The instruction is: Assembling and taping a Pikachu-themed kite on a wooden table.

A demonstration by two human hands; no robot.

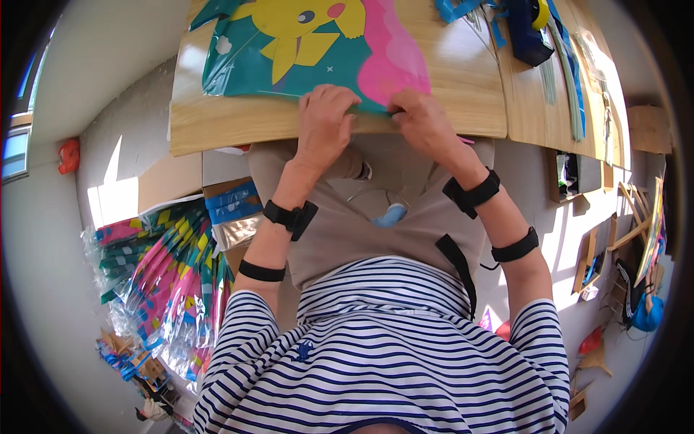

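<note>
A glossy printed sheet (318, 76), teal and pink with a yellow cartoon figure, lies over the near part of the wooden table. My left hand (327, 119) has its fingers bent and closed on the sheet's near edge. A short way to the right, my right hand (425, 124) pinches that edge near the pink corner. Between the two hands a narrow strip of the teal edge shows. The fingertips of both hands are partly hidden. Black straps circle both my forearms.
The wooden table (463, 108) ends just in front of my lap. At its far right stand a dark tape dispenser (531, 43), thin pale rods (571, 94) and blue strips (454, 10). Left of me lie colourful plastic-wrapped bundles (166, 267) and cardboard boxes (170, 173).
</note>
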